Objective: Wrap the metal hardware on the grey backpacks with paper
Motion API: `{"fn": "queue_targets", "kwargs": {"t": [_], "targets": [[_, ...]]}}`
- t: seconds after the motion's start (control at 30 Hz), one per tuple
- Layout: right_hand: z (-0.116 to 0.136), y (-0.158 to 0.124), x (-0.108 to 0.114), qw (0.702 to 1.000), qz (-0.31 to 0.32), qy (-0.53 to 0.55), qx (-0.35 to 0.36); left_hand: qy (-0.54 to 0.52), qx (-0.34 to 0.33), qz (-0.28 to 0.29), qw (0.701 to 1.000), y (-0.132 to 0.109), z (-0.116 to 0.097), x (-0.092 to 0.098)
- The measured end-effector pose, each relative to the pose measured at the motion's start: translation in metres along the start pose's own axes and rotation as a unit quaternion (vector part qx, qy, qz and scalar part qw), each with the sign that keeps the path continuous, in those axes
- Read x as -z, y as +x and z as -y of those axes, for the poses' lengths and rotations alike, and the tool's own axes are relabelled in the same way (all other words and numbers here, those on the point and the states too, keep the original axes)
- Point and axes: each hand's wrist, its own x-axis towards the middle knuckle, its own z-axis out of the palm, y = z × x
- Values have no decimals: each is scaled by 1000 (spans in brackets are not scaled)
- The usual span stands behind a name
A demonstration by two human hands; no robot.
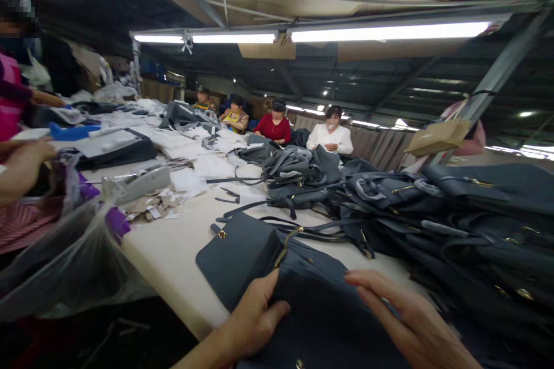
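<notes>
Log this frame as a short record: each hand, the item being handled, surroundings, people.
Left hand: on the left side of a dark bag
Right hand: fingers extended by its right edge
Bag details: flap spread open, gold-coloured zipper
Right side: heaped dark bags
Table: pale, with scraps
Co-workers: several beyond the table

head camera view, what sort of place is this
Probably a bag-making workshop: dark bags lie heaped on a large pale table, several people are gathered around it, and bright tube lights run overhead.
</notes>
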Motion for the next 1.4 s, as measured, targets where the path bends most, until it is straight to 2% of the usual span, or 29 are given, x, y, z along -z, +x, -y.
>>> {"fn": "queue_targets", "kwargs": {"t": [0.07,0.13,0.2,0.3,0.43,0.53,0.63,0.7,0.77,0.83,0.87,0.9,1.03,1.07,1.17,1.27,1.3,1.33,1.4], "targets": [[12,33,-6,993,63,66,-74,39,-21,10,999,-3,0,0],[25,59,-16,973,122,131,-148,75,-37,15,996,-4,-1,-1],[34,76,-28,950,153,181,-203,105,-47,20,993,-6,-2,-3],[40,88,-43,929,139,250,-236,132,-66,26,989,-6,-1,-5],[39,93,-61,890,106,380,-228,140,-87,43,985,-3,6,-6],[36,92,-71,866,83,438,-225,125,-104,49,985,-1,9,-6],[30,88,-78,850,55,474,-225,113,-84,64,988,1,1,-4],[27,83,-82,848,28,484,-213,137,-19,57,989,6,-10,1],[24,77,-85,847,10,493,-198,171,44,-9,984,15,-22,9],[23,71,-88,845,-2,503,-185,193,53,-109,974,28,-30,17],[23,68,-90,843,-7,506,-182,195,41,-144,969,35,-32,20],[23,66,-91,843,-13,507,-179,192,29,-152,969,43,-33,22],[19,61,-95,843,-35,512,-162,148,9,-49,988,66,-25,14],[17,59,-95,846,-38,509,-156,143,1,-39,989,69,-22,9],[6,53,-95,850,-50,500,-155,190,-33,-71,979,73,-14,-5],[-6,49,-85,829,-107,519,-178,257,-43,-84,962,75,-13,-11],[-9,49,-79,832,-122,511,-178,273,-43,-85,957,76,-13,-11],[-10,50,-72,847,-127,489,-168,286,-42,-83,954,76,-13,-10],[-11,56,-55,898,-103,410,-119,309,-43,-73,947,78,-14,-8]]}}
